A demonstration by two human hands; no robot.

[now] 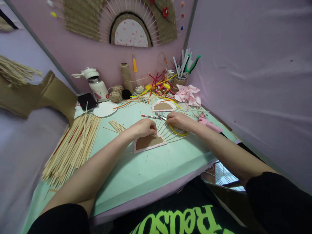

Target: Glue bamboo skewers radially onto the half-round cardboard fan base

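Note:
A half-round cardboard piece (148, 143) with a pink rim lies on the pale green table (146, 169), with thin wooden sticks (168, 131) fanning out from its top edge. My left hand (143, 127) rests on the upper edge of this piece, fingers curled down onto the sticks. My right hand (177, 120) lies just to the right, its fingertips pinching the far end of a stick. Under the right wrist lies a yellow loop (180, 132).
A big pile of long sticks (70, 149) lies at left, a small bundle (117, 126) nearer. A second half-round piece (162, 106), a red pen (149, 116), a pink glue gun (209, 123), a white disc (104, 109), twine, a flask and a pot of tools stand behind.

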